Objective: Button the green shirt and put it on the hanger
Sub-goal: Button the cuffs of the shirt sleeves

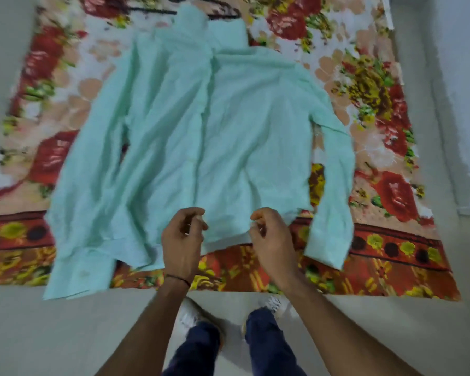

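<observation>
The pale green shirt (pixel 215 137) lies spread flat on a floral blanket (pixel 377 104), collar far from me, both sleeves stretched down its sides. Its front placket runs down the middle. My left hand (pixel 183 240) sits at the bottom hem by the placket's lower end, fingers curled and pinching the cloth. My right hand (pixel 269 234) is a little further right on the same hem, fingers curled round its edge. Motion blur softens both grips. A dark hanger (pixel 228 14) lies at the far end, partly hidden under the collar.
The blanket lies on a pale floor (pixel 65 335). My feet in white shoes (pixel 190 316) stand just off its near edge. A light wall (pixel 461 77) rises on the right.
</observation>
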